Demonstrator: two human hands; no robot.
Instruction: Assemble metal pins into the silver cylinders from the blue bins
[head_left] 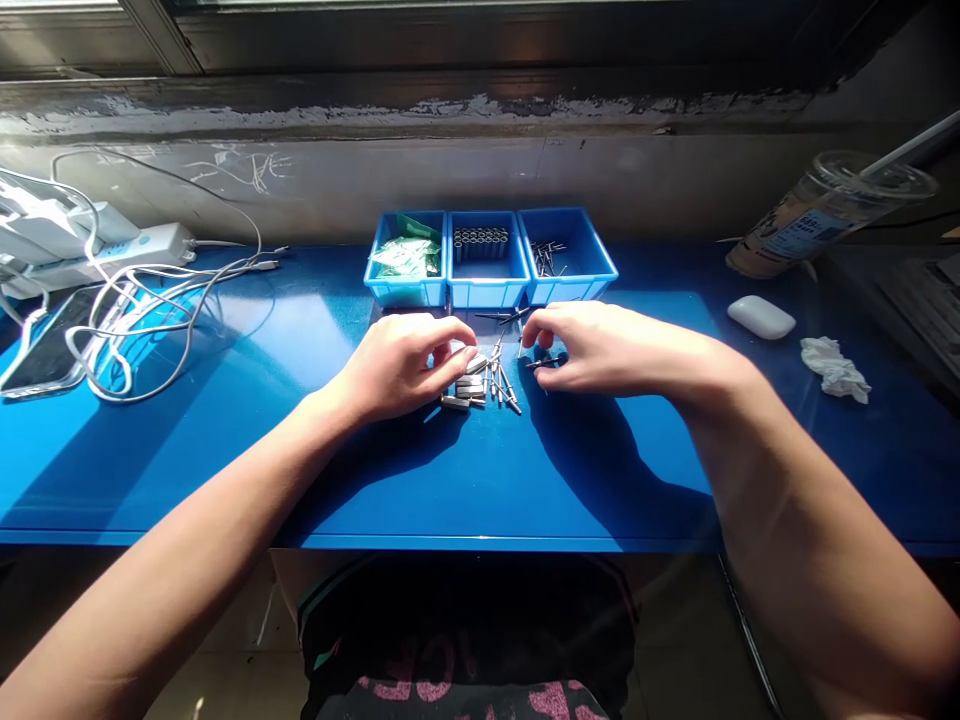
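Observation:
My left hand [401, 362] rests on the blue table [225, 440], its fingertips pinched on a small metal sleeve [477, 362] at the top of a pile of similar sleeves [465, 390]. My right hand [592, 347] lies opposite, thumb and forefinger closed on a thin metal pin [541, 363]. Between the hands lie several loose pins [504, 385]. Behind them stand three blue bins: the left one [406, 258] holds green packets, the middle one [487, 258] a row of metal sleeves, the right one [568, 256] more pins.
A power strip [112, 247] with tangled white cables [142, 300] and a phone [46, 352] occupy the left. At the right are a white earbud case [760, 317], a crumpled tissue [834, 368] and a tipped plastic cup [825, 210]. A wall runs behind.

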